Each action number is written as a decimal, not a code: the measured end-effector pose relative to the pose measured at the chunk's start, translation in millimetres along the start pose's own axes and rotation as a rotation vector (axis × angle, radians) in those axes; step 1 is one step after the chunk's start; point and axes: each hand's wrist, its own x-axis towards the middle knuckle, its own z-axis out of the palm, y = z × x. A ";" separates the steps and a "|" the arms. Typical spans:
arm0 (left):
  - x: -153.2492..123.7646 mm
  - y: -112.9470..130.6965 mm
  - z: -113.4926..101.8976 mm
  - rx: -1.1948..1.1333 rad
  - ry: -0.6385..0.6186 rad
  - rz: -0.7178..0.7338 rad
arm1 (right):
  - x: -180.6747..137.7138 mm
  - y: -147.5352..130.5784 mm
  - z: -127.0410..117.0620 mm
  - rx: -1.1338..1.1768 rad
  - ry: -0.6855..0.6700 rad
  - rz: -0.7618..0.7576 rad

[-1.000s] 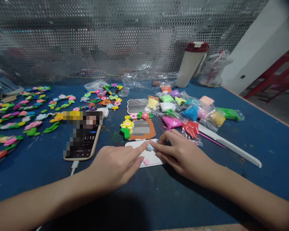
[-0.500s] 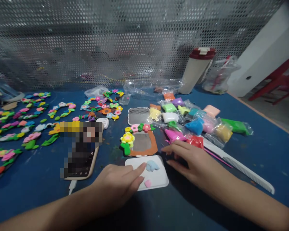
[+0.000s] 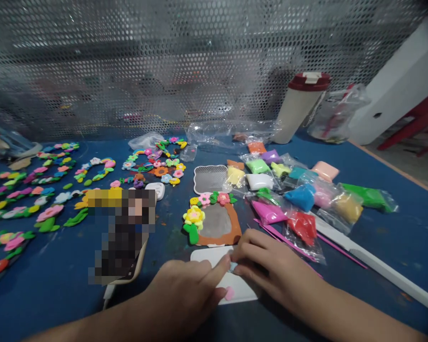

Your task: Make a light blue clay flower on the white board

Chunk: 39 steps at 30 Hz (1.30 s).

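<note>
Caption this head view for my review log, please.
Left hand and right hand press pale blue clay on a white board.

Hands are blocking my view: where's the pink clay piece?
Head view: the pink clay piece sits on the white board beside the left hand, below the right hand.

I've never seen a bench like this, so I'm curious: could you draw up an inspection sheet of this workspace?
Surface: scuffed dark blue tabletop.
Job's things: white rectangular plastic board carrying a small pink clay lump and a pale blue clay lump, mostly hidden by fingers.
Grips: left hand and right hand, fingertips both at the pale blue lump.
Clutter: bagged coloured clay packets, long white plastic comb, flower-trimmed brown clay frame, rows of clay flowers.
Cables: white charging cable at a pixelated phone.
Surroundings: perforated metal screen, red-lidded cream tumbler, red furniture legs.
</note>
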 end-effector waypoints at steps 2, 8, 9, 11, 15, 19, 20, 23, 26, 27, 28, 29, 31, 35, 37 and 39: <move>-0.1 0.3 0.6 0.020 0.023 -0.001 | 2.5 -2.2 4.5 0.013 0.053 0.058; -7.5 -3.8 2.3 -0.055 0.113 0.008 | -0.1 4.1 16.7 -0.084 0.185 -0.112; -8.8 -4.4 2.6 -0.096 0.147 0.004 | -2.5 5.9 16.6 -0.155 0.169 -0.162; -10.3 -5.2 3.4 -0.162 0.194 -0.019 | -8.0 8.3 14.1 -0.307 0.113 -0.210; -7.9 -4.8 7.4 -0.191 0.158 -0.017 | -17.5 9.6 5.5 -0.477 0.029 -0.237; -5.6 -4.6 11.3 -0.122 0.141 0.014 | -23.0 10.3 -6.5 -0.500 -0.095 -0.262; -6.0 -4.7 11.8 -0.101 0.142 0.019 | -24.1 9.9 -11.1 -0.484 -0.122 -0.265; -8.1 -5.0 11.8 -0.099 0.126 0.011 | -27.2 6.9 -25.6 -0.330 -0.139 -0.257; -8.5 -3.6 9.3 -0.130 0.083 -0.013 | -28.9 4.4 -30.8 -0.235 0.003 -0.211; -7.9 -2.7 7.8 -0.113 0.049 -0.020 | -29.0 4.2 -29.0 -0.273 0.044 -0.196; -7.0 -1.7 6.3 -0.081 0.003 -0.026 | -28.8 4.3 -25.7 -0.329 0.061 -0.188; -5.9 -0.6 4.9 -0.041 -0.044 -0.031 | -28.4 4.5 -21.4 -0.386 0.067 -0.186; -3.9 1.7 3.0 0.034 -0.099 -0.038 | -27.6 5.0 -11.8 -0.457 0.046 -0.199; -2.3 4.6 5.0 0.103 -0.022 -0.015 | -28.5 4.1 0.5 -0.482 0.005 -0.234; -2.6 5.0 7.7 0.120 0.057 0.005 | -30.0 3.2 3.1 -0.461 -0.017 -0.227; -3.5 4.5 10.1 0.125 0.119 0.022 | -31.2 2.9 5.4 -0.461 -0.027 -0.225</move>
